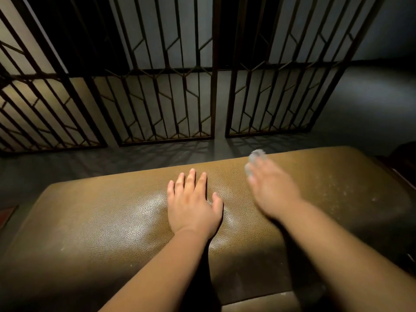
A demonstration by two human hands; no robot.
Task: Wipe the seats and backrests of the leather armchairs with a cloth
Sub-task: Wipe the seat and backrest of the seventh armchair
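Olive-brown pebble-grained leather backrest [117, 221] with pale specks at its right end, pale grey cloth [255, 157], dark metal grille [166, 86] in geometric line pattern, grey floor [371, 104]

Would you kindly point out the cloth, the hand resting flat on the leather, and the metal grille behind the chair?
cloth [256, 154], head view: pale blurred wad beyond the right fingertips.
left hand [193, 206], head view: back of the hand, flat on the leather.
metal grille [215, 70], head view: dark central upright bar.
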